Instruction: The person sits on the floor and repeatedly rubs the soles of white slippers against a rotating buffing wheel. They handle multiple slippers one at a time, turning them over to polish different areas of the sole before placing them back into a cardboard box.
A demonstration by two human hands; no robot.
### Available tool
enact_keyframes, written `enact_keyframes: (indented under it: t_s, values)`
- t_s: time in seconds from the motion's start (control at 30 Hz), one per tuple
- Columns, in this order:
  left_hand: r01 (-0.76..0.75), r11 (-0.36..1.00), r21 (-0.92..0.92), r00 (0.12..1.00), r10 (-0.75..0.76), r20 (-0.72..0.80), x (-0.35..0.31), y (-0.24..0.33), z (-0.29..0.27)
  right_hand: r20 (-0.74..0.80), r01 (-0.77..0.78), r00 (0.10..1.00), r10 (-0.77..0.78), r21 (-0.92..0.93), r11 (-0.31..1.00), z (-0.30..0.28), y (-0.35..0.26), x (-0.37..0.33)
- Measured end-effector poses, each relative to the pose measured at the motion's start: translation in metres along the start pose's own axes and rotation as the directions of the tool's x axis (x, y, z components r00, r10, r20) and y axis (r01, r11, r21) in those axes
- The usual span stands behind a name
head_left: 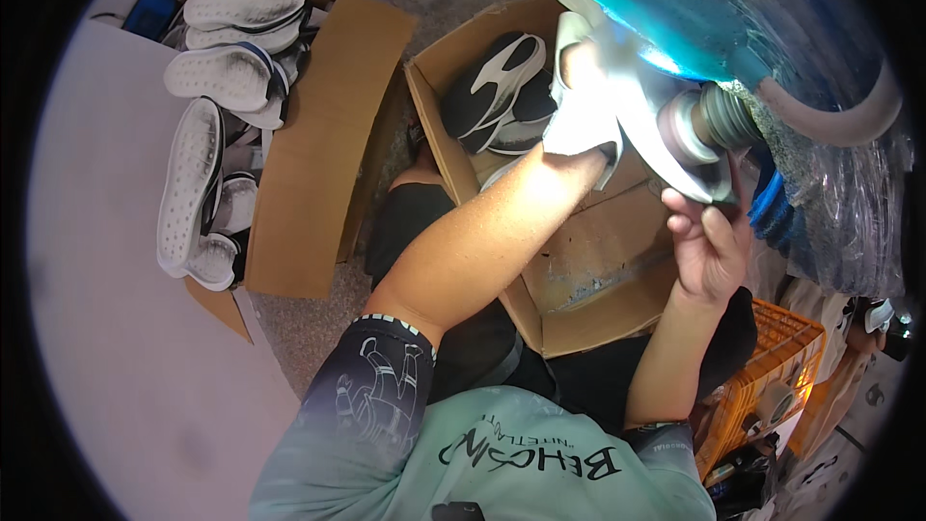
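Note:
A white shoe sole [641, 111] is pressed against a round grinding wheel [680, 127] on a machine with a blue hood [656, 10]. My left hand [579, 111], in a white cloth glove, grips the sole's upper part. My right hand [709, 251], bare, holds the sole's lower end from below, just under the wheel. Bright light from the machine washes out the sole's middle.
An open cardboard box [434, 125] on my lap holds black-and-white soles [497, 87]. A pile of white soles [207, 135] lies at the left beside flat cardboard [318, 135]. An orange crate [772, 367] stands at the lower right, and a grey hose [839, 121] curves off the machine.

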State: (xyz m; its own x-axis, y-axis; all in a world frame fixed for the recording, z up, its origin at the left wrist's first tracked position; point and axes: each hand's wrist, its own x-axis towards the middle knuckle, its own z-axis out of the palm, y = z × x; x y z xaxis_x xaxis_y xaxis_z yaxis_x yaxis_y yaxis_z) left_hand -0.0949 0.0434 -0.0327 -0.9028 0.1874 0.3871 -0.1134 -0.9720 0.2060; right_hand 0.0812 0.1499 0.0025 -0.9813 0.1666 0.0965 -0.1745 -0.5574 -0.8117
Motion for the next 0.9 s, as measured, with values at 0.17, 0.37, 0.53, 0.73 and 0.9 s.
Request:
enact_keyframes:
  t_s: [0.17,0.37,0.53,0.73,0.9]
  values:
    - [0.03,0.994,-0.104,0.999,-0.026,0.043,0.022,0.008,-0.03,0.082,-0.048,0.996,0.043,0.061,0.997,-0.003,0.01,0.026]
    - [0.113,0.858,0.501,0.884,0.143,-0.445,0.009,0.038,-0.007,0.037,-0.063,0.997,0.061,0.043,0.997,0.008,0.017,0.032]
    - [0.165,0.95,0.265,0.877,-0.018,-0.48,0.0,0.045,0.025,-0.018,-0.01,1.0,0.009,-0.047,0.999,0.028,0.013,0.023]
    - [0.0,0.649,0.76,0.977,0.163,-0.14,-0.066,0.036,0.046,-0.127,0.009,0.991,-0.043,-0.261,0.965,0.048,-0.013,-0.052]
    - [0.436,0.882,0.177,0.83,-0.318,-0.459,-0.107,0.042,0.029,-0.225,-0.06,0.974,-0.016,-0.325,0.944,0.06,-0.01,-0.094]
